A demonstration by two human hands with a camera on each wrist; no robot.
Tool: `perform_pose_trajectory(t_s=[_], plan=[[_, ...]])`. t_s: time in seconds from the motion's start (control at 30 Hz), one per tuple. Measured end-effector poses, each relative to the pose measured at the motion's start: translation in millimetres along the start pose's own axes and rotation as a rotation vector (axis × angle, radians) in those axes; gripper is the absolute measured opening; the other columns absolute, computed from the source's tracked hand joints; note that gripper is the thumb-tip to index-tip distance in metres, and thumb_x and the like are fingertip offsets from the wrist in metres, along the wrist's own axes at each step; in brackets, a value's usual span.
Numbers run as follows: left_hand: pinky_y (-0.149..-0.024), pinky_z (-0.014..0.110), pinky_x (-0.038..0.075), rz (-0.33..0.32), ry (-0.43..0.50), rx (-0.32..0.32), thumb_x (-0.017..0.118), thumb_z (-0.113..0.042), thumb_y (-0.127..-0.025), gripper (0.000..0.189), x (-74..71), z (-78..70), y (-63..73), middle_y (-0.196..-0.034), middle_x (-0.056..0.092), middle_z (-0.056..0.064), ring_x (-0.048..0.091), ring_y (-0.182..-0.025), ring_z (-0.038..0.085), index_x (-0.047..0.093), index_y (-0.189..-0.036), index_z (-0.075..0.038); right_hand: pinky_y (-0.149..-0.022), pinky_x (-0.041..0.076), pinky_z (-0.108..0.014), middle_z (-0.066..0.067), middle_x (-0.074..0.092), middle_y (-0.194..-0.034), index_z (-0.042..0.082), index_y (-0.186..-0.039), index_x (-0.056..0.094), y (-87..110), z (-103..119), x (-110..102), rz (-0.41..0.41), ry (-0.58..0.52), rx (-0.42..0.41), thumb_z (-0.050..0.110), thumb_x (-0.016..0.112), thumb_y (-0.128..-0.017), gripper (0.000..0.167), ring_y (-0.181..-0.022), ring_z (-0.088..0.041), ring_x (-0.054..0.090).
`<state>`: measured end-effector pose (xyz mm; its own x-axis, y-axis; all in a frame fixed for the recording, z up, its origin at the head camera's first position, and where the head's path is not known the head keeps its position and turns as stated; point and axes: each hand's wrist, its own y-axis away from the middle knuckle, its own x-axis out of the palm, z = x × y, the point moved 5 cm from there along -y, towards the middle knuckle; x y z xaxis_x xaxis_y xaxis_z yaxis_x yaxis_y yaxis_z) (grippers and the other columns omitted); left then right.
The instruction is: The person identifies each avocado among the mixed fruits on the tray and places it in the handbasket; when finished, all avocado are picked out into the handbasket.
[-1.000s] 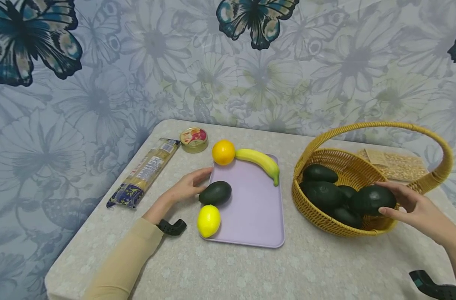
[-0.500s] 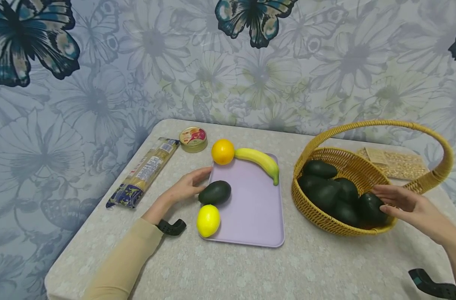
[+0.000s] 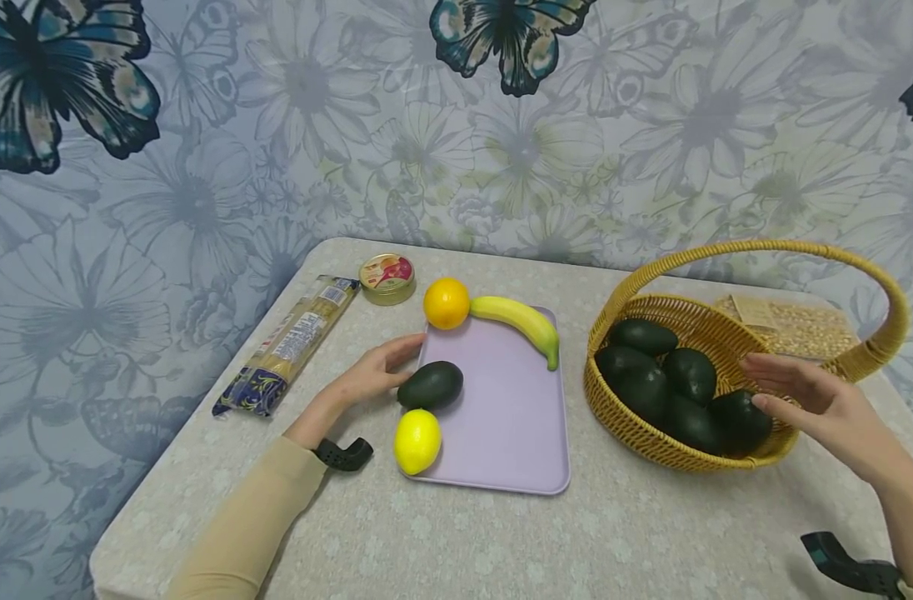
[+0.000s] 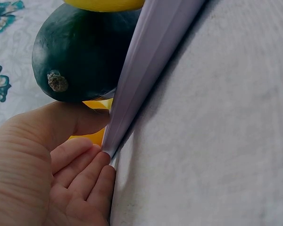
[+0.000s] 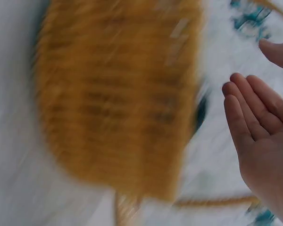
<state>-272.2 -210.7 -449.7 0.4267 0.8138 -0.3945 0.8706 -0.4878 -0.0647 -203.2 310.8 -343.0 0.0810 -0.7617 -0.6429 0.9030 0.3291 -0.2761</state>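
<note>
In the head view, my left hand [image 3: 370, 375] rests at the left edge of the lilac tray [image 3: 509, 425]. The left wrist view shows its thumb and fairly straight fingertips touching the tray's rim. Beside the thumb, a dark green avocado [image 3: 431, 386] lies partly on the tray. My right hand [image 3: 824, 408] is held over the right side of the wicker basket [image 3: 644, 446], fingers extended, with nothing in its grasp. Several avocados lie inside the basket; the nearest avocado [image 3: 740, 422] is just left of that hand. In the right wrist view the basket [image 5: 118, 94] is blurred.
A lemon [image 3: 417, 442], an orange [image 3: 446, 303] and a banana [image 3: 518, 323] sit along the tray's edges. Further left are a pasta packet [image 3: 291, 343] and a round tin [image 3: 386, 279]. Behind the basket, whose tall handle [image 3: 764, 247] arches up, lies a grain-filled packet [image 3: 805, 327].
My right hand has lowered an avocado into the basket, let it go and drawn slightly back and up. The avocados there have shifted. My left hand has stayed at the tray.
</note>
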Motion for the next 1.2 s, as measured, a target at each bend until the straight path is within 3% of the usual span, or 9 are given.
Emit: perform_pose_trajectory(t_s=[0.13, 0.27, 0.37, 0.43, 0.67, 0.8, 0.97, 1.13, 1.2], plan=[[-0.112, 0.046, 0.022, 0.002, 0.001, 0.005, 0.057, 0.002, -0.091, 0.06, -0.2, 0.3, 0.0, -0.15, 0.028, 0.018, 0.026, -0.137, 0.032, 0.029, -0.145, 0.003, -0.086, 0.046, -0.012, -0.002, 0.056, -0.128, -0.011, -0.131, 0.045, -12.6, 46.3, 12.4, -0.029, -0.195, -0.155, -0.022, 0.058, -0.081, 0.054, -0.117, -0.007, 0.051], [-0.112, 0.046, 0.021, 0.003, -0.001, 0.004, 0.055, 0.002, -0.091, 0.06, -0.2, 0.1, 0.2, -0.151, 0.027, 0.018, 0.025, -0.138, 0.033, 0.028, -0.145, 0.004, -0.096, 0.043, -0.022, -0.021, 0.051, -0.13, -0.02, -0.128, 0.04, -30.2, 92.3, 40.1, 0.04, -0.479, -0.389, -0.026, 0.058, -0.077, 0.054, -0.121, -0.023, 0.048], [-0.112, 0.045, 0.021, -0.001, -0.004, -0.004, 0.056, 0.002, -0.091, 0.06, -0.6, 0.0, 0.1, -0.151, 0.028, 0.017, 0.026, -0.138, 0.031, 0.029, -0.145, 0.003, -0.101, 0.039, -0.029, -0.026, 0.049, -0.13, -0.022, -0.127, 0.039, -46.7, 121.5, 67.2, 0.109, -0.536, -0.535, -0.018, 0.063, -0.079, 0.054, -0.122, -0.029, 0.046], [-0.112, 0.044, 0.022, -0.005, -0.008, -0.007, 0.056, 0.002, -0.091, 0.06, -0.8, -0.3, -0.1, -0.15, 0.028, 0.017, 0.027, -0.137, 0.03, 0.03, -0.145, 0.002, -0.102, 0.039, -0.032, -0.026, 0.048, -0.13, -0.019, -0.128, 0.041, -59.6, 136.0, 87.0, 0.145, -0.509, -0.571, -0.015, 0.066, -0.078, 0.056, -0.122, -0.029, 0.046], [-0.112, 0.044, 0.023, -0.006, 0.007, 0.02, 0.057, 0.003, -0.09, 0.06, -0.1, -2.5, 0.4, -0.149, 0.03, 0.018, 0.028, -0.137, 0.031, 0.031, -0.144, 0.004, -0.106, 0.036, -0.035, -0.015, 0.05, -0.134, -0.001, -0.131, 0.049, -106.8, 151.5, 162.9, 0.294, -0.423, -0.443, -0.005, 0.071, -0.08, 0.056, -0.126, -0.025, 0.044], [-0.112, 0.044, 0.023, -0.004, -0.003, 0.016, 0.057, 0.003, -0.091, 0.06, 1.1, -2.0, -0.4, -0.149, 0.03, 0.019, 0.028, -0.137, 0.032, 0.03, -0.144, 0.005, -0.106, 0.036, -0.035, -0.014, 0.05, -0.134, -0.004, -0.131, 0.049, -125.7, 151.8, 200.1, 0.378, -0.426, -0.349, -0.002, 0.071, -0.081, 0.054, -0.125, -0.024, 0.045], [-0.112, 0.047, 0.021, 0.01, 0.001, 0.004, 0.056, 0.004, -0.091, 0.06, 3.0, -11.4, 1.7, -0.149, 0.028, 0.023, 0.026, -0.137, 0.036, 0.028, -0.144, 0.008, -0.105, 0.036, -0.043, -0.021, 0.051, -0.131, -0.011, -0.129, 0.047, -136.4, 160.2, 225.6, 0.434, -0.44, -0.289, -0.002, 0.069, -0.082, 0.053, -0.123, -0.034, 0.046], [-0.111, 0.048, 0.021, 0.021, -0.002, -0.013, 0.055, 0.005, -0.09, 0.06, 2.9, -27.8, 6.5, -0.148, 0.026, 0.026, 0.025, -0.136, 0.038, 0.026, -0.143, 0.011, -0.106, 0.035, -0.043, -0.021, 0.051, -0.132, -0.008, -0.13, 0.048, -145.3, 153.5, 245.4, 0.49, -0.415, -0.259, 0.003, 0.07, -0.083, 0.053, -0.124, -0.036, 0.045], [-0.112, 0.047, 0.022, 0.011, -0.009, -0.015, 0.055, 0.004, -0.091, 0.06, 1.6, -21.2, 5.6, -0.149, 0.027, 0.023, 0.026, -0.137, 0.035, 0.027, -0.144, 0.008, -0.107, 0.034, -0.04, -0.019, 0.05, -0.134, -0.004, -0.133, 0.047, -149.9, 143.7, 256.1, 0.519, -0.394, -0.247, 0.009, 0.071, -0.084, 0.056, -0.125, -0.033, 0.045]])
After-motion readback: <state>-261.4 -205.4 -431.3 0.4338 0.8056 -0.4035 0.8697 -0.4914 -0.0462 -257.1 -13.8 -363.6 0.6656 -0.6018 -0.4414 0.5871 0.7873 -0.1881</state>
